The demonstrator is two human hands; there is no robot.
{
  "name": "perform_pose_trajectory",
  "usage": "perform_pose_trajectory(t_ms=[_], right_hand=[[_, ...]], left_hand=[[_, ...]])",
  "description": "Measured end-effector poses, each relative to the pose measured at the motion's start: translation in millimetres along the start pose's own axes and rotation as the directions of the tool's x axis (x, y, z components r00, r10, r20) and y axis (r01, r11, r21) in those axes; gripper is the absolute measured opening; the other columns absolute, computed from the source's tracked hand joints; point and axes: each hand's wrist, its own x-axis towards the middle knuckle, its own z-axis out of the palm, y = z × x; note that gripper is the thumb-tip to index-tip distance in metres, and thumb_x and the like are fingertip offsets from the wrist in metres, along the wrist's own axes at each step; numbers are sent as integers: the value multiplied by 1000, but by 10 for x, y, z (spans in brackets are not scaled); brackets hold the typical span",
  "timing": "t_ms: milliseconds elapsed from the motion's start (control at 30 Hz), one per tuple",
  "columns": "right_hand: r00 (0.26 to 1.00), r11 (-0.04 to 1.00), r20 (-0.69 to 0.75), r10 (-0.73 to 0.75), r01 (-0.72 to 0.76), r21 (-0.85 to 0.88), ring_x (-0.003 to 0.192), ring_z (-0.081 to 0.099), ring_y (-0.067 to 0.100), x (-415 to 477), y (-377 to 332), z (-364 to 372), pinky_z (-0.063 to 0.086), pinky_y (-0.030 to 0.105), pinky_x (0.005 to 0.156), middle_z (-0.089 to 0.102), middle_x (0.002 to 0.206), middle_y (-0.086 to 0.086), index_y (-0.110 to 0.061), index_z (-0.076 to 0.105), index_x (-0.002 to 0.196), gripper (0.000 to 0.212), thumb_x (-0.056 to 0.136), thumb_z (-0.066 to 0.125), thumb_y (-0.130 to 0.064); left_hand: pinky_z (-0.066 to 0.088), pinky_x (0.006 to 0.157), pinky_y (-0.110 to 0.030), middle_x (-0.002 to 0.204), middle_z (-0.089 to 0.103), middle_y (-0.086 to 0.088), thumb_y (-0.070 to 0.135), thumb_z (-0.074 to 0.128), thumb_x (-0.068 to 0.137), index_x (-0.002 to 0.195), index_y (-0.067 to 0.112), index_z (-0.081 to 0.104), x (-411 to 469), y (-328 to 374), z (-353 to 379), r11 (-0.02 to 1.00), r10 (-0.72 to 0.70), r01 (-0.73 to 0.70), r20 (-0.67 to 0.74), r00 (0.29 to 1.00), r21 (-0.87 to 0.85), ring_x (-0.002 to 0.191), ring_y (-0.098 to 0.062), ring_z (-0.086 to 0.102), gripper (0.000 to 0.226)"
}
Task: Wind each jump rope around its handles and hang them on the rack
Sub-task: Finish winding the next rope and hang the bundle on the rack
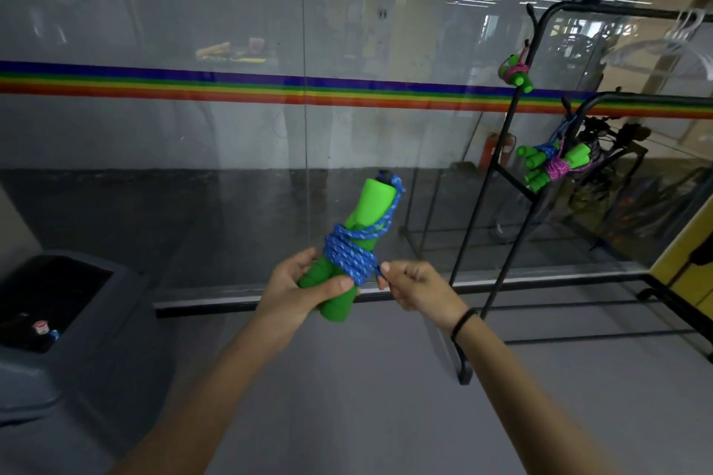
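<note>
Thumb and forefinger of the right hand pinch the free tail of the blue-and-white braided jump rope just to the right of its coils, with the other fingers curled under. Just beside it, the left hand wraps round the lower ends of the pair of bright green foam handles, thumb across the front, so the bundle is held in mid-air in front of the person. The handles' long axis tilts from the left palm up and to the right, away from the body. The rope is wound crosswise round their middle, and one strand runs up to the dark cap at the top. By my judgement the tail is ready to be tucked or pulled snug, and that falls to the right hand. The black metal tube rack stands well off to the right, nearer the right arm, with other wound green-handled bundles already hanging on it.
</note>
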Motion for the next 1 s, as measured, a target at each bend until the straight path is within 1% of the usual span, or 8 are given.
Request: perform_pose_trajectory(t_ms=[167,233,333,433,600,700,867,1000], right_hand=[[991,860,6,-135,120,-496,47,45,1,-102,-134,26,33,10,52,44,52,-9,-26,56,65,31,95,45,-26],[988,769,36,-152,141,-623,61,53,4,-134,-209,53,39,16,62,57,62,-4,-18,62,76,26,94,46,-27],[984,581,27,-177,127,-804,88,60,33,-174,-265,91,46,37,73,68,89,13,-16,62,91,23,92,46,-33],[970,481,-6,-242,114,-869,92,59,36,-212,-283,48,44,36,71,69,93,13,-21,63,99,24,91,47,-37],[915,582,-79,-396,184,-792,75,64,28,-229,-279,14,51,39,67,71,74,3,-23,66,82,29,79,50,-47],[878,656,-167,-448,197,-728,62,62,23,-253,-307,-27,51,38,61,65,60,-2,-22,67,75,25,77,54,-43],[874,713,-230,-429,170,-681,54,58,17,-288,-280,-118,50,33,57,57,53,-7,-20,69,73,22,81,59,-38],[885,749,-259,-386,138,-648,52,55,14,-317,-204,-199,46,27,57,59,51,-1,-16,68,68,20,85,62,-26]], left_hand=[[54,59,-19,74,69,-1,5,76,69,89,6,62,70,-45,58,994,-29,52,-238,971,94,61,-6,65,24],[54,61,-21,77,69,-1,14,81,65,90,7,62,97,-68,85,986,-24,74,-307,951,151,64,-8,65,33],[53,69,-30,83,67,-1,33,89,50,94,14,54,113,-106,95,932,20,122,-385,923,341,74,-15,65,60],[52,71,-30,88,65,-2,34,89,51,102,21,46,88,-116,59,866,91,110,-371,924,488,80,-16,65,68],[49,64,-20,76,69,4,30,87,53,108,30,54,-1,-106,91,799,166,29,-268,949,600,71,-8,66,64],[50,63,-19,80,70,8,28,88,50,102,37,55,-43,-107,43,842,165,17,-287,944,539,70,-6,66,63],[49,59,-8,78,71,18,15,87,52,89,46,58,-151,-69,-69,884,182,5,-353,918,467,65,6,64,56],[49,56,-8,72,71,16,5,85,53,95,36,63,-212,-41,-109,901,186,8,-403,896,433,58,6,62,56]])
